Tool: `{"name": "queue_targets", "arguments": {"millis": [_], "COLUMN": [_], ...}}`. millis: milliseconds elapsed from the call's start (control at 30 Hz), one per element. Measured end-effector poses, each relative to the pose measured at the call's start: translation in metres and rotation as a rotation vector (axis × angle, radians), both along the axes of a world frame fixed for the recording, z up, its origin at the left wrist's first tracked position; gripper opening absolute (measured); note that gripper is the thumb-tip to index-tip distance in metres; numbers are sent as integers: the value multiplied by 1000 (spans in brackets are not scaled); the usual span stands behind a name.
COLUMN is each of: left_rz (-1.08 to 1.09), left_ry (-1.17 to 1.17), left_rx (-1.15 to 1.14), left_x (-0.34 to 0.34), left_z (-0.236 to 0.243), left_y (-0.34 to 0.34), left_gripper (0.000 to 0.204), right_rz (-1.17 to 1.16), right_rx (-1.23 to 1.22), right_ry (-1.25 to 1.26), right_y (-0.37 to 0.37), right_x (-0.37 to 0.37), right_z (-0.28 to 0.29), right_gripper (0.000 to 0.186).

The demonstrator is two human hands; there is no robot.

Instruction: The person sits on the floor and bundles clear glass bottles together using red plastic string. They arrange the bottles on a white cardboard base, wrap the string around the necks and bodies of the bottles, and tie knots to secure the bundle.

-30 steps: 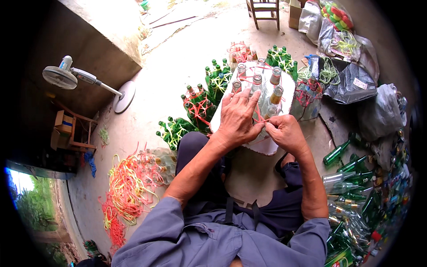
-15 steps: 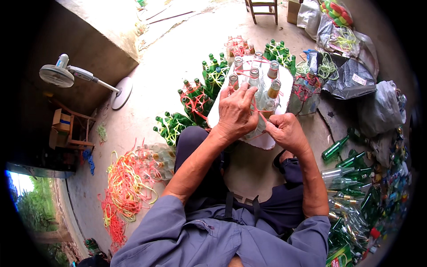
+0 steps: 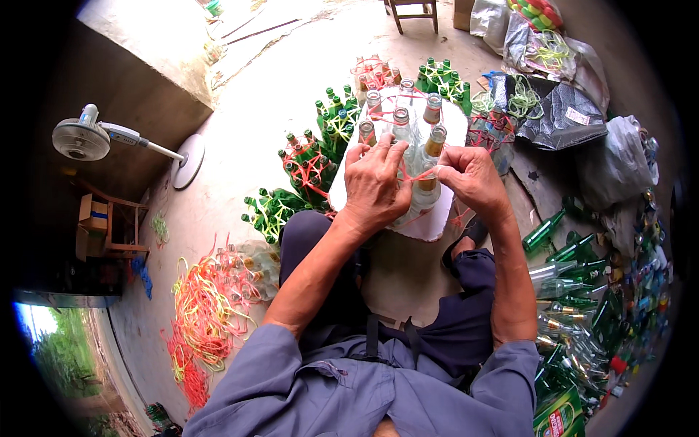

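A cluster of clear glass bottles (image 3: 403,125) stands upright on a white slab (image 3: 456,125) in front of me, wound with red plastic cord (image 3: 417,175). My left hand (image 3: 376,178) lies on the cluster's near left side, fingers bent down among the bottles. What its fingertips grip is hidden. At the near right side my right hand (image 3: 477,182) is closed in a pinch on the red cord. That cord runs across a near bottle (image 3: 425,191) toward my left fingers.
Tied bundles of green bottles (image 3: 309,166) line the slab's left side. Tangled red and yellow cord (image 3: 206,309) lies at lower left, near a standing fan (image 3: 188,162). Loose bottles (image 3: 575,291) are heaped on the right, below a silver bag (image 3: 557,120).
My right hand has moved forward and outward relative to the bottles, drawing the red cord rightward across them. My left hand stays on the cluster. The whole view has shifted slightly.
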State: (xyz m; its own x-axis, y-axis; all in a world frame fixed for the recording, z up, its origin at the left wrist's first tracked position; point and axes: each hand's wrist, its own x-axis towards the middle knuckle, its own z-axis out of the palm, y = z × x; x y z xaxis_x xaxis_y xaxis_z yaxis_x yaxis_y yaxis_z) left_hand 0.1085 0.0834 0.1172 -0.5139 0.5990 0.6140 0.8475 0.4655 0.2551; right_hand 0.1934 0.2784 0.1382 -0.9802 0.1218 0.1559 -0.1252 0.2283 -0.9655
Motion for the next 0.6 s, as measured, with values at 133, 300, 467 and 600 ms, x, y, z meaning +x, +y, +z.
{"name": "queue_targets", "arguments": {"millis": [133,300,467,600], "left_rz": [-10,-25,-20,-19], "left_ry": [-6,8,19,-3], "left_rx": [-10,8,-6,-2], "left_x": [-1,-1,-1,0], "left_z": [0,1,1,1], "left_y": [0,1,1,0], "left_gripper": [55,56,57,57], "right_rz": [-102,-127,-185,-341], "right_rx": [90,21,-67,189], "right_ry": [-28,-53,-45,69], "right_y": [10,12,11,2], "right_x": [-16,-15,-9,-13], "right_z": [-15,-24,-21,-19], "right_gripper": [21,23,21,19]}}
